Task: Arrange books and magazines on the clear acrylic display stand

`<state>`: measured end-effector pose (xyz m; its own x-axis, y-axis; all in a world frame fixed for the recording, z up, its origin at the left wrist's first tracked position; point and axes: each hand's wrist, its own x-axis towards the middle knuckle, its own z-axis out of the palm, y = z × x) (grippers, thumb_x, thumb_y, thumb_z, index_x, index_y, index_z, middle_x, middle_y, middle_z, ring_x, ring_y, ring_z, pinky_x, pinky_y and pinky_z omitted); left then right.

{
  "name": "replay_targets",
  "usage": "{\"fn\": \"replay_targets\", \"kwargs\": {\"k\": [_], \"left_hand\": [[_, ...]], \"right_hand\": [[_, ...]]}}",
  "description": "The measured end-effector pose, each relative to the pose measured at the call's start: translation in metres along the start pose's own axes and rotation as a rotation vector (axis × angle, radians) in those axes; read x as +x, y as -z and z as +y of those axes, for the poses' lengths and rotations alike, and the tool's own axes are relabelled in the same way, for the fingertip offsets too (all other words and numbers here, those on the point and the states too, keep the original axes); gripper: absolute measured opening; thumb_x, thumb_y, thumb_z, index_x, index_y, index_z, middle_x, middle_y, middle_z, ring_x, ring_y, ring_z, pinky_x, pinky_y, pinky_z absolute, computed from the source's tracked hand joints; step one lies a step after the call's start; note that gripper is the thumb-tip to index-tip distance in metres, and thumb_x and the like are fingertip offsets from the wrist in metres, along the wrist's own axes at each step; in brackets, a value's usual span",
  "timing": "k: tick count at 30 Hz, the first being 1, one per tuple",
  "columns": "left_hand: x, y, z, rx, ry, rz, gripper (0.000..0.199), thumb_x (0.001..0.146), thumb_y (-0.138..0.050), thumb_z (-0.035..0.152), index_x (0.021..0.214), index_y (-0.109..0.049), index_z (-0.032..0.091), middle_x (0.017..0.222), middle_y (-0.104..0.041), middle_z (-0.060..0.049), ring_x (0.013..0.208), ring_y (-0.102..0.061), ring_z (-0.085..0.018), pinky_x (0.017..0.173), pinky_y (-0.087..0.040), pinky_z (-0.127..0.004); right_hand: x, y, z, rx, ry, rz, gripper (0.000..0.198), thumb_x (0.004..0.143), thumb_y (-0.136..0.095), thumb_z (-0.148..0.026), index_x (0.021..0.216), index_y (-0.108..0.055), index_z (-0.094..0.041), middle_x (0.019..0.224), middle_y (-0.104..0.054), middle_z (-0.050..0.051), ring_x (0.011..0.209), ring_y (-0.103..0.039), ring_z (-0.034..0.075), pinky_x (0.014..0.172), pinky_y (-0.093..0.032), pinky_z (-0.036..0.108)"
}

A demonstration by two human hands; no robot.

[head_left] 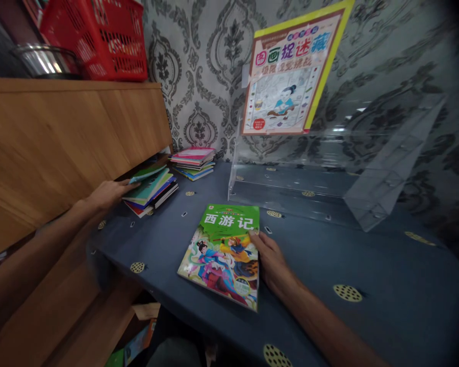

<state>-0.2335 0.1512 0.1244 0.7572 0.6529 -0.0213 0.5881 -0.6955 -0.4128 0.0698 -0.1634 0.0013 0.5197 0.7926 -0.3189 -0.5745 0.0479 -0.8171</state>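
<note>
My right hand [271, 257] grips the right edge of a picture book [222, 255], thumb on its cover. The book has a green top with white Chinese characters and colourful cartoon figures, and it is close to the table's front edge. Off to the left, my left hand [109, 194] pinches the near end of a thin light-blue book [147, 174]. That thin book tilts up a little from the top of an uneven book stack [153, 191]. The fingertips under it are partly hidden.
Behind the stack lies another book pile [195, 160], pink on top. A clear acrylic rack [290, 188] stands at the back, with a yellow-edged book [286, 76] upright in its top tier. A wooden cabinet [76, 132] on the left bears a red basket [115, 46] and a metal bowl [46, 58].
</note>
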Motion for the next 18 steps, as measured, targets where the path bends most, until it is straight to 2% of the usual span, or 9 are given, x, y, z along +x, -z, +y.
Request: {"fn": "replay_targets", "kwargs": {"k": [4,7,9,13,18], "left_hand": [[-0.007,-0.024,0.014,0.071,-0.018,-0.032,0.057,0.095,-0.034,0.011,0.144,-0.053,0.031,0.162,-0.039,-0.005,0.130,-0.059,-0.025,0.098,-0.052,-0.035],[-0.005,-0.026,0.025,0.110,-0.001,-0.057,0.056,0.096,-0.031,0.010,0.144,-0.052,0.030,0.162,-0.038,-0.009,0.131,-0.058,-0.027,0.095,-0.054,-0.036],[-0.002,-0.021,0.031,0.136,0.017,-0.079,0.063,0.096,-0.030,0.007,0.151,-0.042,0.036,0.157,-0.044,-0.013,0.122,-0.064,-0.028,0.089,-0.056,-0.037],[0.005,-0.016,0.036,0.168,0.039,-0.077,0.080,0.095,-0.026,0.001,0.158,-0.011,0.048,0.146,-0.053,-0.014,0.104,-0.073,-0.027,0.081,-0.057,-0.036],[0.007,-0.027,0.026,0.009,0.001,0.003,0.082,0.094,-0.036,0.006,0.161,-0.004,0.040,0.158,-0.040,-0.018,0.118,-0.066,-0.032,0.091,-0.052,-0.038]], "right_hand": [[0.000,0.000,0.000,0.003,-0.001,-0.005,0.038,0.057,-0.089,-0.040,0.085,-0.069,-0.023,0.090,-0.081,0.007,0.093,-0.076,0.036,0.075,-0.064,0.044],[0.003,0.003,0.002,-0.011,-0.011,-0.007,0.042,0.054,-0.091,-0.037,0.087,-0.070,-0.022,0.090,-0.081,0.008,0.092,-0.077,0.036,0.075,-0.065,0.044],[0.006,0.005,0.006,-0.018,-0.004,-0.001,0.042,0.057,-0.090,-0.038,0.091,-0.071,-0.022,0.089,-0.081,0.008,0.090,-0.077,0.036,0.074,-0.065,0.044],[0.011,0.012,0.012,-0.031,0.029,-0.001,0.041,0.065,-0.087,-0.039,0.097,-0.072,-0.020,0.088,-0.081,0.009,0.084,-0.078,0.034,0.074,-0.065,0.043],[0.013,0.019,0.010,-0.063,-0.021,-0.045,0.045,0.066,-0.089,-0.038,0.104,-0.073,-0.020,0.091,-0.081,0.009,0.083,-0.078,0.032,0.075,-0.065,0.041]]}}
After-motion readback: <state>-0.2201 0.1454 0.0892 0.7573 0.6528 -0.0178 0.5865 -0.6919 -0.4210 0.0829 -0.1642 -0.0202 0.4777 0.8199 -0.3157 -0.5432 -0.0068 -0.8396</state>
